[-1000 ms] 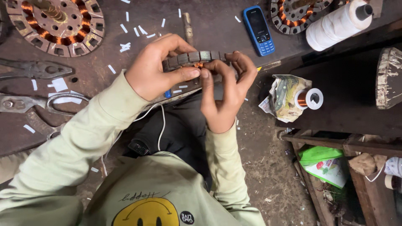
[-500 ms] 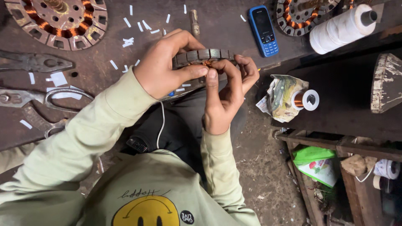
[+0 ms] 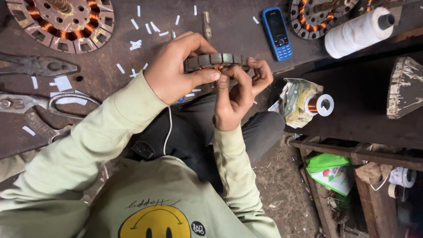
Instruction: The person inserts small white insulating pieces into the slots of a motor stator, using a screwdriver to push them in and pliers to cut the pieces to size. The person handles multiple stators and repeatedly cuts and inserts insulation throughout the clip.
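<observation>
I hold a round metal stator core (image 3: 216, 59) with copper winding on edge at the rim of a dark workbench (image 3: 238, 26). My left hand (image 3: 176, 70) grips its left side, thumb pressed along the underside. My right hand (image 3: 240, 90) holds it from below and the right, fingers curled around the rim and thumb pointing up at the copper wire. Both sleeves are pale green.
On the bench lie a wound stator (image 3: 64, 22) at far left, another (image 3: 319, 15) at far right, a blue phone (image 3: 276, 33), a white thread spool (image 3: 357, 33), pliers (image 3: 37, 66), scissors (image 3: 53, 105) and paper strips. A copper wire spool (image 3: 318, 105) sits right of my knee.
The view has shifted slightly. My hands and the stator core stay together, with the fingers of my right hand adjusting a little on the rim.
</observation>
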